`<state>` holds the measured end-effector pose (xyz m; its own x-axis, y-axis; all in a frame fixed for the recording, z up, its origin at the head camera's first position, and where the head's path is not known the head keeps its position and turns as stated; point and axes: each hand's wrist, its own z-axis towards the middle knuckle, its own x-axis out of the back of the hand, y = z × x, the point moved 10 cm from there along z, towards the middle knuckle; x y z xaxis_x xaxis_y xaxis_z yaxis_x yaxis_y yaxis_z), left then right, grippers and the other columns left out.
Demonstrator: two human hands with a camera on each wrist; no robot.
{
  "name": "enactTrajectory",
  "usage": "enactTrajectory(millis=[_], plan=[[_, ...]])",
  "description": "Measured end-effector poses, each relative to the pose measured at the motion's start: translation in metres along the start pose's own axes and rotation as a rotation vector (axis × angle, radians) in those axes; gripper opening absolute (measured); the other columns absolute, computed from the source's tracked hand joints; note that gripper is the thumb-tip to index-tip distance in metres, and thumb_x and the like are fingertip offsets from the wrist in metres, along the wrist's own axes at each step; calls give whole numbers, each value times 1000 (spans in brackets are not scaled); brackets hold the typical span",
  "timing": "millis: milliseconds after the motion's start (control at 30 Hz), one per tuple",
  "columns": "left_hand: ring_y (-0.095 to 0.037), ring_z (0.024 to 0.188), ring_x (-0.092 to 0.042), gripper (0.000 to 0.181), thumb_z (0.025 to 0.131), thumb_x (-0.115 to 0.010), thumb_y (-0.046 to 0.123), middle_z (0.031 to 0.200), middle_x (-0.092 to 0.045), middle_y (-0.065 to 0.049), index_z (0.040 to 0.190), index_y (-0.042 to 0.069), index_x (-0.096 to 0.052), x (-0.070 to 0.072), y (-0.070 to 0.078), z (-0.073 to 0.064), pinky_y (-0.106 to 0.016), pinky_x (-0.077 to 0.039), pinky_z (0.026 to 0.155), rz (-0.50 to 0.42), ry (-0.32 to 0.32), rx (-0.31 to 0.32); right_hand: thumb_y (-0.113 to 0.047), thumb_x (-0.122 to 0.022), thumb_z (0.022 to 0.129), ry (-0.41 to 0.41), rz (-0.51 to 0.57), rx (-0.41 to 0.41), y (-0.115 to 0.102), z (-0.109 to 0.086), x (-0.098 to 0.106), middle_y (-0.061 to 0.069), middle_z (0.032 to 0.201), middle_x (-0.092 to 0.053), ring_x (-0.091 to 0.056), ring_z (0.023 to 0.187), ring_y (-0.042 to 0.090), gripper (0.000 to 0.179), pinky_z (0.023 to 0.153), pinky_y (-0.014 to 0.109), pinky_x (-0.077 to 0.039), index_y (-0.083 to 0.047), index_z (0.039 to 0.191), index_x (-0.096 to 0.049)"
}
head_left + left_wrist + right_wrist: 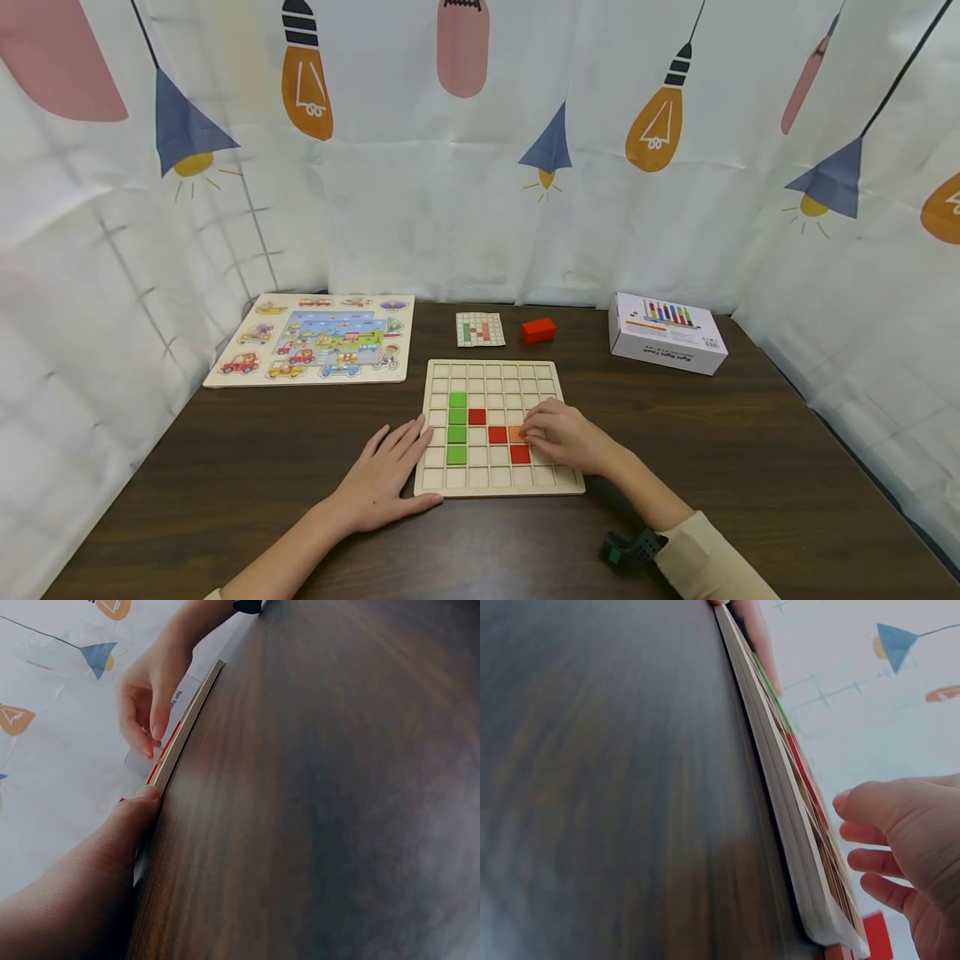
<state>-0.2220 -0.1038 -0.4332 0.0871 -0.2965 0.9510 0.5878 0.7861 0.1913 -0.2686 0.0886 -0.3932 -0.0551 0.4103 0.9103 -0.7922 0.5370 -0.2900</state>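
Observation:
A pale wooden grid board [501,479] lies in the middle of the dark table. On it stands a column of green tiles [457,433], and three red tiles [498,435] run diagonally down to the right. Just above the lowest red one is an orange tile [515,433]. My right hand [566,435] hovers over the board's right side, bent fingertips right at that orange tile; in the right wrist view its thumb and fingers are apart, with nothing visible between them. My left hand [386,477] rests at the lower left corner, fingers straight on the left edge, thumb [139,814] along the front edge.
Behind the board lie a small pattern card [480,330] and a red block [538,331]. A picture puzzle board [311,340] sits at the back left, a white printed box [667,333] at the back right. A printed curtain [480,225] hangs around the table.

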Motion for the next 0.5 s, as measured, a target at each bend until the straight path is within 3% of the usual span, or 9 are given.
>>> enactTrajectory(millis=[300, 500], plan=[[-21, 137, -17, 90, 82, -37, 72, 152, -15, -7, 146, 10, -23, -3, -2, 0, -50, -11, 106, -11, -37, 18, -14, -69, 82, 27, 14, -30, 7, -13, 8, -4, 99, -61, -52, 95, 13, 12, 81, 29, -48, -13, 94, -70], [-23, 136, -21, 89, 82, -40, 70, 151, -18, -8, 145, 9, -27, 1, 0, 0, -52, -13, 105, -10, 1, 3, -12, -70, 81, 63, 26, -49, 14, -24, 16, -4, 97, -61, -49, 88, 11, 12, 69, 23, -46, -14, 94, -70]])
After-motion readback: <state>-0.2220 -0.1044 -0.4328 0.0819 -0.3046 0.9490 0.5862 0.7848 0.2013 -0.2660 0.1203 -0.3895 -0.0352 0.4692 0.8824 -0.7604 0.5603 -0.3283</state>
